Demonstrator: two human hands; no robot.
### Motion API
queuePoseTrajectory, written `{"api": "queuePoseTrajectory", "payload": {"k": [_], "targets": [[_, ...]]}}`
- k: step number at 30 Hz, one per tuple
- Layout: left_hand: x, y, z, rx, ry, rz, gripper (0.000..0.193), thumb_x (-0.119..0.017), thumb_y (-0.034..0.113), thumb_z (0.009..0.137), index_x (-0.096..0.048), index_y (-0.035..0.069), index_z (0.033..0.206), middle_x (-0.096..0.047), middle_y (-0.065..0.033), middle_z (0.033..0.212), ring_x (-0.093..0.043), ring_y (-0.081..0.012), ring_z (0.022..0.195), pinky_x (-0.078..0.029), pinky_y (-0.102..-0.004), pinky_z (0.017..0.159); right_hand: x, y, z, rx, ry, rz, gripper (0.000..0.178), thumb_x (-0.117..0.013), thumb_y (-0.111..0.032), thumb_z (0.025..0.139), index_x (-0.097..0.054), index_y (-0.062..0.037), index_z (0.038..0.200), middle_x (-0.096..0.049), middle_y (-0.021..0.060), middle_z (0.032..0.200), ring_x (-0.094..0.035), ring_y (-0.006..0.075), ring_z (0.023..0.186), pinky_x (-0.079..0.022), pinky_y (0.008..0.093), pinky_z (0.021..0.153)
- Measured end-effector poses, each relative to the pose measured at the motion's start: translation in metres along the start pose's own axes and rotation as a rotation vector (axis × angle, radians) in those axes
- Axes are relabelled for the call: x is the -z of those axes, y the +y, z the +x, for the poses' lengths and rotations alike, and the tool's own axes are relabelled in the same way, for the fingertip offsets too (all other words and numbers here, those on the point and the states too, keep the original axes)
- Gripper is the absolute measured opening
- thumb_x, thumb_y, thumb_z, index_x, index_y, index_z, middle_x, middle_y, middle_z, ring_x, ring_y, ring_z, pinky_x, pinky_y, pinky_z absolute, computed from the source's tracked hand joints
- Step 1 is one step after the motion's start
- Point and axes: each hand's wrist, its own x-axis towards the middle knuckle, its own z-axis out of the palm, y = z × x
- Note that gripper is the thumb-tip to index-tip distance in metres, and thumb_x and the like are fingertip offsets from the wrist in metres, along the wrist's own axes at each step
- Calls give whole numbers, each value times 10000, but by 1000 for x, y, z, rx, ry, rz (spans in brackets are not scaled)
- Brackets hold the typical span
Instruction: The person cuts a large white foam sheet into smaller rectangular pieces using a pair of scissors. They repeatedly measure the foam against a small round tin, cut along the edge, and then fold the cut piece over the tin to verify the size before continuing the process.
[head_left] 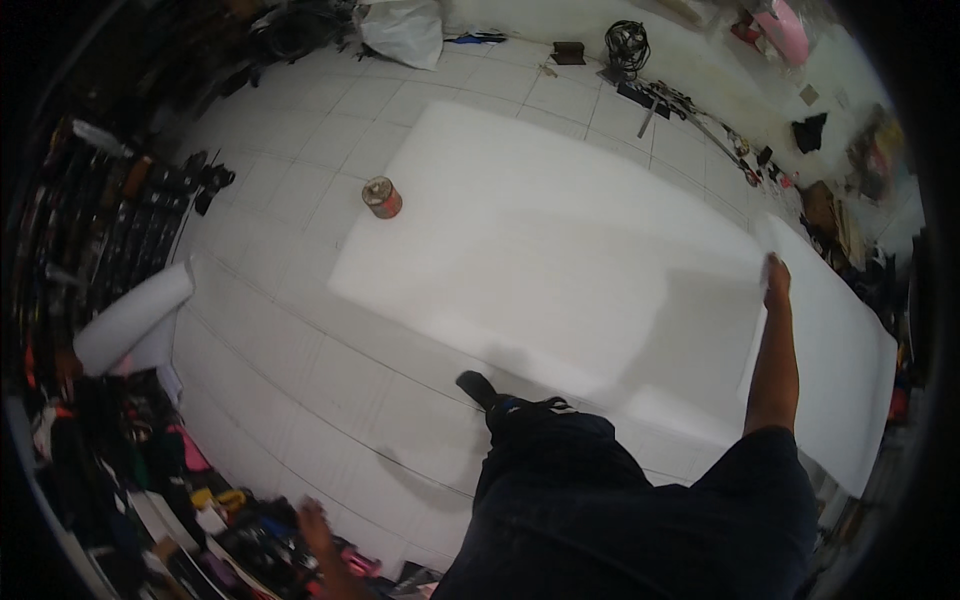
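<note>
A large white sheet (pixel 520 230), perhaps foam, lies flat on the tiled floor in front of me. Near its far left edge stands a small red can (pixel 382 198) with a dull top. On the right, my right hand (pixel 776 275) is closed on the edge of a raised, curving white sheet (pixel 835 350); whether this is part of the flat one I cannot tell. My left hand (pixel 314 522) hangs at the lower left, fingers loosely apart and nothing visible in it, above a cluttered row of goods.
A white roll (pixel 135 320) leans at the left beside crowded shelves (pixel 110 240). Along the far wall lie a white plastic bag (pixel 402 32), a coil of black cable (pixel 627 48) and metal rods (pixel 690 115). My foot (pixel 476 388) is beside the flat sheet's near edge.
</note>
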Motion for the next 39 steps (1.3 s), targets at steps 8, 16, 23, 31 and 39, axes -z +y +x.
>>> {"api": "queuePoseTrajectory", "payload": {"k": [8, 16, 23, 31, 39], "targets": [[-28, -42, 113, 545, -333, 129, 440, -520, 280, 980, -515, -20, 1301, -594, -135, 1110, -553, -223, 988, -444, -346, 875, -208, -98, -91, -5, 129, 1, 662, -586, -379, 916, -429, 60, 1387, -522, 222, 1361, -492, 336, 1258, -399, 413, 1032], [64, 45, 499, 200, -308, 207, 467, -526, 320, 976, -536, -21, 1294, -600, -179, 1144, -561, -273, 1020, -438, -371, 911, -440, -142, -221, -122, 153, -118, 700, -512, -544, 931, -433, -30, 1399, -527, 172, 1339, -510, 358, 1180, -454, 596, 880], [177, 346, 813, -368, -73, 336, 493, -530, 356, 972, -554, -23, 1287, -606, -217, 1173, -567, -316, 1048, -432, -393, 943, -632, -210, -304, -81, 240, -281, 633, -555, -444, 937, -511, 52, 1328, -556, 261, 1317, -523, 368, 1249, -407, 392, 1047], [155, 437, 1160, -1422, -185, 559, 409, -534, 330, 955, -632, 5, 1183, -648, -219, 1097, -609, -290, 957, -471, -399, 878, -880, -250, -334, -69, 16, -229, 660, -550, -522, 930, -521, 0, 1332, -580, 234, 1290, -545, 369, 1208, -421, 415, 1034], [-151, 609, 1215, -735, -946, 758, 456, -539, 386, 938, -619, 21, 1200, -617, -202, 1146, -578, -287, 1012, -441, -405, 914, -1074, -307, -388, -130, -57, -144, 453, -498, -458, 957, -623, -57, 1129, -647, 201, 1127, -595, 396, 1068, -461, 468, 931]]}}
